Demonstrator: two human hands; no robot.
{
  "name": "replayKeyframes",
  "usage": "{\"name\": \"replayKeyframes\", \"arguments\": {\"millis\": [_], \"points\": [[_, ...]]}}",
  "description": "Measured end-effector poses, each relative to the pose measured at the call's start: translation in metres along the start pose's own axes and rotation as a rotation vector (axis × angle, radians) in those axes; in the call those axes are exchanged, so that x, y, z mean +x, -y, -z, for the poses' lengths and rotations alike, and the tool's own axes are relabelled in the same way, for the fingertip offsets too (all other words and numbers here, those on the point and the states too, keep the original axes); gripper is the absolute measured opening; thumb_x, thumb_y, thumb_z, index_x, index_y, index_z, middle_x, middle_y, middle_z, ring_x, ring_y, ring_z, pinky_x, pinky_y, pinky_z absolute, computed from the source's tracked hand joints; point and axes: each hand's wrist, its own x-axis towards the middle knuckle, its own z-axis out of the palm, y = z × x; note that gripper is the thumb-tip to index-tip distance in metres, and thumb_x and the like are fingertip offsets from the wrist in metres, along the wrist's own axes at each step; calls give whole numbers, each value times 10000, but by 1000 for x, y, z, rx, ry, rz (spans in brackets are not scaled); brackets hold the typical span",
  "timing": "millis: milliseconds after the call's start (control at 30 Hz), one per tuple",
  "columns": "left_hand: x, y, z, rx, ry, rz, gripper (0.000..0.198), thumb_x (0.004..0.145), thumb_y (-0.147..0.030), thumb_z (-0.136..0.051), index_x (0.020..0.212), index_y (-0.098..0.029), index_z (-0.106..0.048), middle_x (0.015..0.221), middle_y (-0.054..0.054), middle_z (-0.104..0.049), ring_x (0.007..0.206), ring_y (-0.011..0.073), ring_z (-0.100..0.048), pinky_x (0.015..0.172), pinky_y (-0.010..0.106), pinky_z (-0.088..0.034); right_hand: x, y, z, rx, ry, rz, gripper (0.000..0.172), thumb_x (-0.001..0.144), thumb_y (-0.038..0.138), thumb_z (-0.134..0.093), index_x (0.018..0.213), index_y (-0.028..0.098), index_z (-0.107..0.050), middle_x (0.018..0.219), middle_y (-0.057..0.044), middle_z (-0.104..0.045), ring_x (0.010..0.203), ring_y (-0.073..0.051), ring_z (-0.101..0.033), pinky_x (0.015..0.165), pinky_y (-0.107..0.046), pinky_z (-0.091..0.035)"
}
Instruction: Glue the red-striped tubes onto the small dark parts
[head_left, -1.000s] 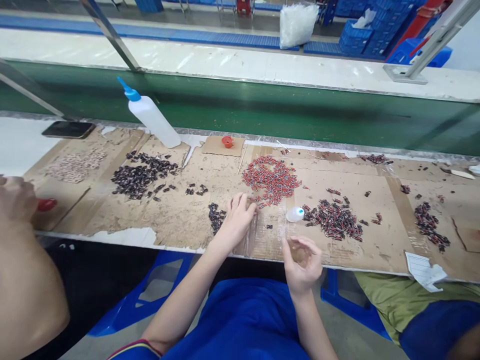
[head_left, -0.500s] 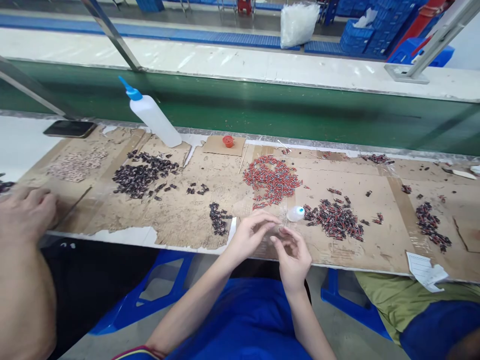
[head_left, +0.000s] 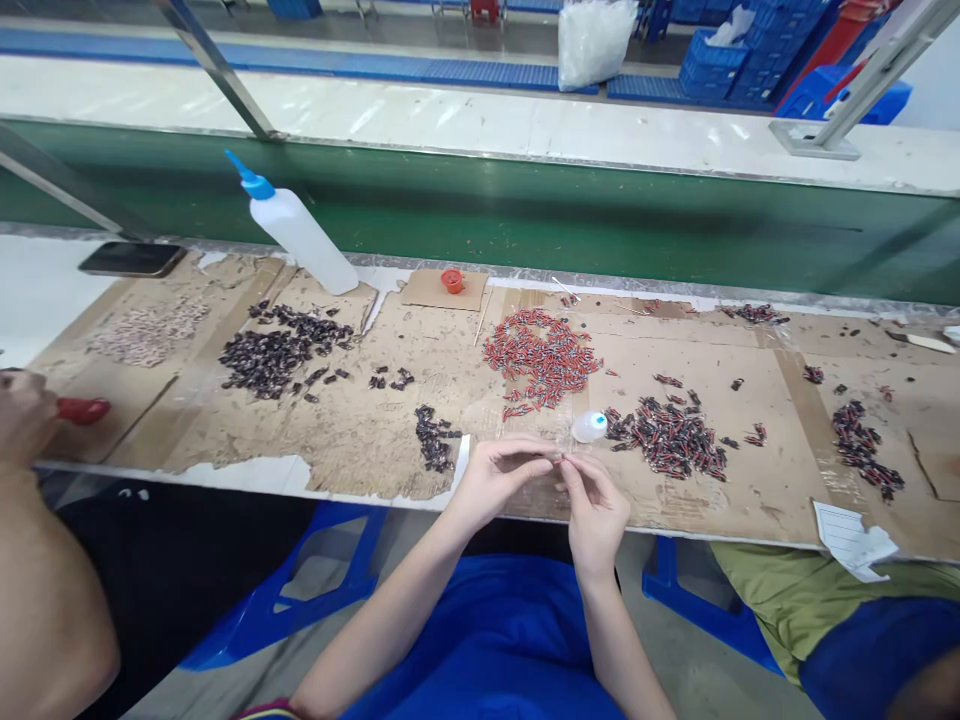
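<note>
My left hand (head_left: 504, 478) and my right hand (head_left: 597, 508) meet fingertip to fingertip over the table's front edge. Both are closed in a pinch; whatever sits between the fingertips is too small to make out. Just beyond them stands a small white bottle (head_left: 589, 427) with a blue tip. A pile of small red-and-black parts (head_left: 540, 358) lies behind my hands, and a darker pile of black-and-red parts (head_left: 675, 438) is to the right of the bottle. Left of my left hand is a small group of black parts (head_left: 435, 440).
A co-worker's hand (head_left: 26, 415) at far left is by a red object (head_left: 82, 410). A large white squeeze bottle (head_left: 304, 240), black pieces (head_left: 274, 350), a phone (head_left: 133, 258) and a red cup (head_left: 451, 281) are on the cardboard. Torn paper (head_left: 853, 540) overhangs the front edge.
My fingertips have come together, the right thumb closing from a more open pose. At far left the co-worker's hand has shifted left and a red object now shows beside it.
</note>
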Motion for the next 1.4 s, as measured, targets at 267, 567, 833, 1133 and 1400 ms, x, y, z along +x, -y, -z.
{"name": "replayKeyframes", "arguments": {"millis": [267,567,833,1133,1400], "points": [[3,27,2,654,-104,-246,147,794,-117,-672,857,-235,-733,1049,67,-702,1039,268,-560,918,474,-483,3,-14,4,-144,76,-138,274,780,395,-669,911,165,-740,941,-112,-748,821,-233,-707,716,-370,-596],[-1,18,0,376,-52,-199,130,862,-143,-601,865,-206,-714,807,34,-715,777,172,-642,721,288,-542,2,-6,-2,-112,111,-166,288,778,435,-663,846,160,-711,861,-91,-751,786,-224,-717,773,-377,-591],[-5,6,-2,224,-105,-105,88,826,-172,-650,812,-195,-733,778,45,-715,784,177,-656,718,274,-543,2,4,-3,-65,140,-143,246,758,407,-686,822,173,-728,870,-82,-759,845,-239,-720,815,-384,-586],[-5,-4,2,36,-42,23,80,759,-185,-711,816,-204,-763,814,49,-744,804,184,-679,773,294,-550,5,12,2,-66,171,-144,207,763,337,-689,891,191,-762,920,-75,-764,867,-229,-719,845,-390,-577],[-9,-8,0,56,-82,-20,106,796,-169,-668,841,-206,-756,838,53,-745,838,190,-675,797,313,-548,9,15,1,25,188,-165,151,704,301,-733,818,210,-774,835,-49,-769,793,-213,-722,776,-365,-595]]}}
